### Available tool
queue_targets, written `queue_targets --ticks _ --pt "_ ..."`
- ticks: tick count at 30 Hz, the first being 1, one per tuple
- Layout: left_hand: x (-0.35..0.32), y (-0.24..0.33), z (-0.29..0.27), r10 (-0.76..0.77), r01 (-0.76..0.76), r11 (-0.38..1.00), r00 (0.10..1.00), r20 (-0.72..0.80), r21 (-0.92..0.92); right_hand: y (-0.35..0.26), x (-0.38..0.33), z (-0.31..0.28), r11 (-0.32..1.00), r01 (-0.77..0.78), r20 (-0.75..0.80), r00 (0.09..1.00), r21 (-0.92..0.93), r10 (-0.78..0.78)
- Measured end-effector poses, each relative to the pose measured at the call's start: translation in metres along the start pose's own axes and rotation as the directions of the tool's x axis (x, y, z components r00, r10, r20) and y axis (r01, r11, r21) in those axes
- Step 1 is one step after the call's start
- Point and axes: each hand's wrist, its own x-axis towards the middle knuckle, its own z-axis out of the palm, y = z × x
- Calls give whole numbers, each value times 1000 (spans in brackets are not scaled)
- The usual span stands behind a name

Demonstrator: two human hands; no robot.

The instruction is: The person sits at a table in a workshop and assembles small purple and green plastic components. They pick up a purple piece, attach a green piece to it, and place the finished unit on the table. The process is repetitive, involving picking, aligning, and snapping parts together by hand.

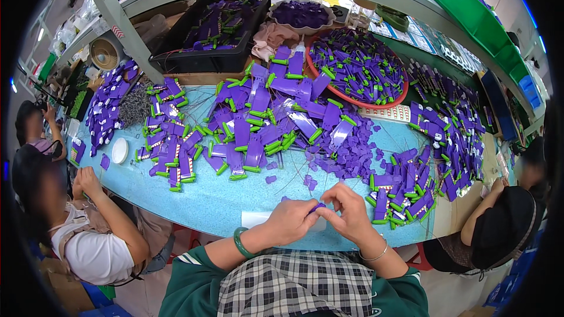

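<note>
Checked cloth over the lap and two green sleeves sit lowest in the view, and above them both hands meet at the near edge of the light blue worktop (223,199). Left hand (292,218), with a green bangle (241,243) on its wrist, and right hand (351,214), with a thin bracelet, have their fingers pressed together on a small purple plastic piece (318,206), which shows only as a sliver between the fingertips. It looks light and stiff, moulded plastic with a smooth skin, so it would likely slip under a loose pinch; holding it by its flat faces near the ends seems the safest grip, and small clips or tabs on it may snap if bent. Beyond the hands lie loose purple bits (329,161), a big heap of purple and green parts (264,120), a red round tray (358,67) full of the same, and a black bin (214,29). Other people sit at the left and right ends of the worktop.
</note>
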Motion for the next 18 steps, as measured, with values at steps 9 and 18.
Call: queue_targets --ticks 9,18 --pt "-1 6 5 -199 235 891 971 130 -389 5 -11 10 986 -155 7 988 57 154" --pt "15 -29 -66 -46 292 824 889 -456 486 31 -9 -131 888 -272 -267 947 -370 179"
